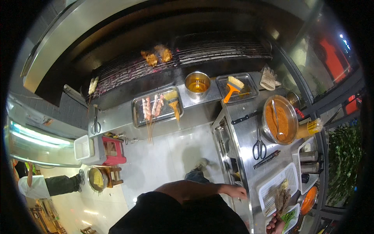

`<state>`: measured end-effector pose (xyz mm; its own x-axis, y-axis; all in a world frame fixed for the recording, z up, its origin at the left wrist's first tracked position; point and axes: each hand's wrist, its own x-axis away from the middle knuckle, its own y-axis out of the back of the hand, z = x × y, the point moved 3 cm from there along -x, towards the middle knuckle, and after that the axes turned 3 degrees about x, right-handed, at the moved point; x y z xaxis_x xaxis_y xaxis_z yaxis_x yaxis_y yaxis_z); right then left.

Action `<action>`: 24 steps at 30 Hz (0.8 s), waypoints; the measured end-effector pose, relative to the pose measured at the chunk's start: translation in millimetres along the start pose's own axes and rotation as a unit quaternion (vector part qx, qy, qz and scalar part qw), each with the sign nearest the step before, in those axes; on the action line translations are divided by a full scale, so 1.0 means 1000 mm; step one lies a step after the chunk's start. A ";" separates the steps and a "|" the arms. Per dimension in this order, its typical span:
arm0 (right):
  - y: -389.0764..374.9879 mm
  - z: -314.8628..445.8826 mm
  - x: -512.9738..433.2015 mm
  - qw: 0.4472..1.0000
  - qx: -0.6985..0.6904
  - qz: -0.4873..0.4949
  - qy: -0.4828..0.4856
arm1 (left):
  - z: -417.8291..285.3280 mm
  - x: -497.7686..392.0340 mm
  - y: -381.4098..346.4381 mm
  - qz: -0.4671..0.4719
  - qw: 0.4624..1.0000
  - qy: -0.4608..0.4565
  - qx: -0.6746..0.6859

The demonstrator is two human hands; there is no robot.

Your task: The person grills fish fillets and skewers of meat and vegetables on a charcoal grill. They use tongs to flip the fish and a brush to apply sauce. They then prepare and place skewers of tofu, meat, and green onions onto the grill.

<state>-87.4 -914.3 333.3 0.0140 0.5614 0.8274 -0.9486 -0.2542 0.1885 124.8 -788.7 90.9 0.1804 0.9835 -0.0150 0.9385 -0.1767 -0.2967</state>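
My left arm crosses in front of my body, and my left hand (235, 191) is at the front edge of the steel side counter (244, 171). Its fingers look bent, but what is between them cannot be made out. At the lower right, my right hand (275, 224) grips the lower end of a dark brown, wrinkled piece of food (282, 200) with a paler tip. That piece lies over a white perforated plastic basket (263, 195). Close beside the right hand, green vegetables (288, 218) fill a smaller white basket (295, 210).
Browned food (150, 58) smokes on the charcoal grill (125, 70). Raw meat skewers (147, 108) and a brush (174, 108) share a steel tray (137, 117). Scissors (259, 149) and tongs (267, 159) lie near a seasoning bowl (266, 128). Another person (46, 185) stands far left.
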 end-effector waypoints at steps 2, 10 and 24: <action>0.005 -0.011 0.013 0.992 -0.088 0.082 0.048 | 0.003 0.041 0.010 -0.077 0.997 -0.013 -0.010; -0.014 -0.023 0.054 0.957 -0.139 0.208 0.146 | 0.033 0.325 0.024 -0.549 0.831 0.050 0.076; -0.440 -0.173 0.097 0.826 0.190 0.530 -0.021 | 0.003 0.466 0.232 -0.655 0.671 -0.114 0.328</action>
<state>276.8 -611.5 238.6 -0.7424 -0.1621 0.6501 -0.2668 -0.8185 -0.5088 425.3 -371.1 12.3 -0.7930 0.2724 0.5449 -0.0971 0.8266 -0.5544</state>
